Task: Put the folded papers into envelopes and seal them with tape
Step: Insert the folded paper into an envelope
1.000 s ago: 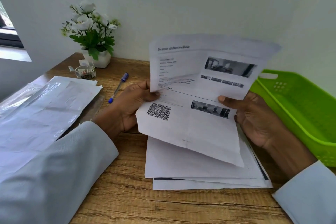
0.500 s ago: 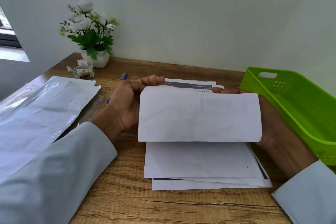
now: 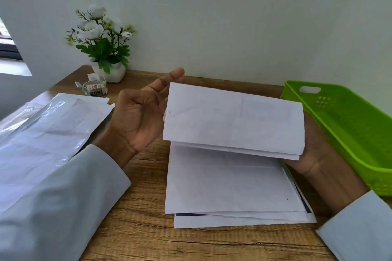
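Observation:
A folded white paper (image 3: 233,118) hangs above the desk, blank side toward me. My right hand (image 3: 314,150) grips its right end from behind and below. My left hand (image 3: 140,116) is at the paper's left edge with its palm toward me and fingers half curled, only the fingertips near the edge; I cannot tell if they touch it. Under the folded paper lies a stack of white sheets (image 3: 231,188) on the desk. A pile of white envelopes in clear plastic sleeves (image 3: 44,131) lies at the left. A roll of clear tape (image 3: 94,88) stands behind the envelopes.
A green plastic basket (image 3: 347,125) sits at the right edge of the wooden desk (image 3: 148,237). A white pot of white flowers (image 3: 106,48) stands at the back left against the wall. A window sill shows at the far left.
The printed sheet went from open to folded. My left hand has since let go of its left side and turned palm-up, while my right hand keeps hold and tilts the paper.

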Motion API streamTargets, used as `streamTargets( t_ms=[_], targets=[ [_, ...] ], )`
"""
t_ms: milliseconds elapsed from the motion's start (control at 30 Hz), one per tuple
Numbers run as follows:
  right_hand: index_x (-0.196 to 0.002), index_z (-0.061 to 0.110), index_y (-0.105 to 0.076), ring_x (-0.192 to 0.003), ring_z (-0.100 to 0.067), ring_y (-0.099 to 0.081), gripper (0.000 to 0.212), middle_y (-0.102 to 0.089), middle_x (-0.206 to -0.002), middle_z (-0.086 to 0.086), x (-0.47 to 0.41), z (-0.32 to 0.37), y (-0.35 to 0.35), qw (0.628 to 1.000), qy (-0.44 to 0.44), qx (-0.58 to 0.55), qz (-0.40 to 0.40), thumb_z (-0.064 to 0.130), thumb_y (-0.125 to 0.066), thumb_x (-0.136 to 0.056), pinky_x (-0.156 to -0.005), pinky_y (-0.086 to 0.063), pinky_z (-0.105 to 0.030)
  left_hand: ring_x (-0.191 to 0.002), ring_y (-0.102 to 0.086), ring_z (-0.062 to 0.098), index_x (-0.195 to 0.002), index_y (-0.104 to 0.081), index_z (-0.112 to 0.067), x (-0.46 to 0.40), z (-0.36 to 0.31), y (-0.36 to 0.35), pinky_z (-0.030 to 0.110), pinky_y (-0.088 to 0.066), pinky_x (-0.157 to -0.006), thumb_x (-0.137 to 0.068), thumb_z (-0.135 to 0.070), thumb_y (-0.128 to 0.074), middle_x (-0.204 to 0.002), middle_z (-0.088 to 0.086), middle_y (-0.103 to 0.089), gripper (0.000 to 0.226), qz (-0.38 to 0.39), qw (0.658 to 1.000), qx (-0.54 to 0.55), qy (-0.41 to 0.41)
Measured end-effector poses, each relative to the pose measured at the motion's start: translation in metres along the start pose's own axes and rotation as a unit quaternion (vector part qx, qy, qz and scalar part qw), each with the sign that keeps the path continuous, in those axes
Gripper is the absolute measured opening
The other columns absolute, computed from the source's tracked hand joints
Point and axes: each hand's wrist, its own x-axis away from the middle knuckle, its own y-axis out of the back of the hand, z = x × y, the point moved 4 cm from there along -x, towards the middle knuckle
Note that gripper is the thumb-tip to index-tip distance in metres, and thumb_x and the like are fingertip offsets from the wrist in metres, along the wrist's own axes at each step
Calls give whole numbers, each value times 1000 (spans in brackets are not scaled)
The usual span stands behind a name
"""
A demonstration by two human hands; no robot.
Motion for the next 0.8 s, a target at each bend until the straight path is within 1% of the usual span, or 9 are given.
streamTargets(
  t_ms=[100,200,267,367,433,500,600,667,800],
  targets=[
    [-99,12,-73,-74,-21,-73,35,-75,-89,-7,-1,3,2,1000,10,-16,-19,26,-41,-100,-60,-60,-32,-129,-48,26,-123,-61,-11,1,-4,-4,41,-34,-111,-56,6,-43,-134,10,-51,71,53,998,3,-16],
    [-91,14,-76,-71,-19,-73,41,-75,-85,-6,-1,3,4,999,18,-16,-36,25,-38,-101,-59,-59,-29,-110,-65,21,-115,-66,-16,-2,0,-5,33,-57,-84,-74,16,-51,-118,3,-68,54,14,987,-152,-53],
    [-79,16,-80,-69,-19,-74,48,-77,-81,-5,1,2,3,999,15,-14,-32,26,-38,-100,-57,-60,-29,-106,-67,19,-112,-66,-20,-2,2,-7,32,-59,-71,-74,0,-66,-114,0,-70,43,-16,950,-296,-103],
    [-73,17,-81,-67,-16,-74,36,-77,-78,-2,3,2,2,999,8,-10,-35,27,-50,-87,-55,-58,-26,-97,-70,14,-99,-71,-31,1,-1,-8,32,-58,-71,-77,-12,-70,-104,-6,-74,30,-39,894,-414,-166],
    [-75,17,-81,-73,-17,-74,29,-77,-82,-3,2,1,2,999,6,-7,-39,23,-53,-76,-63,-59,-27,-81,-71,5,-84,-75,-37,3,-3,-9,18,-53,-60,-78,-13,-68,-87,-13,-75,25,-26,889,-416,-189],
    [-81,18,-77,-86,-20,-70,27,-74,-90,-3,2,3,4,999,16,1,-44,24,-53,-70,-79,-55,-37,-80,-70,0,-80,-75,-40,3,-4,-6,11,-51,-59,-80,-6,-68,-83,-19,-74,35,-40,886,-416,-201],
    [-81,15,-75,-77,-15,-72,27,-75,-80,-1,4,9,2,998,57,-10,-35,30,-66,-60,-76,-57,-33,-86,-73,9,-92,-75,-25,-1,-3,1,18,-56,-67,-77,-16,-74,-92,-9,-77,17,-70,905,-379,-181],
    [-98,10,-73,-85,-16,-74,40,-77,-93,-5,5,13,-1,995,90,-17,-34,27,-63,-63,-75,-59,-30,-91,-74,20,-100,-74,-12,-3,-1,3,28,-59,-72,-76,-19,-77,-100,3,-77,25,-75,921,-348,-158],
    [-108,15,-73,-102,-19,-71,32,-75,-111,-4,3,18,-6,989,142,5,-46,25,-60,-81,-89,-55,-32,-99,-71,26,-114,-65,-15,-6,1,5,34,-59,-76,-76,-13,-77,-110,5,-74,39,-68,949,-282,-121]
  ],
)
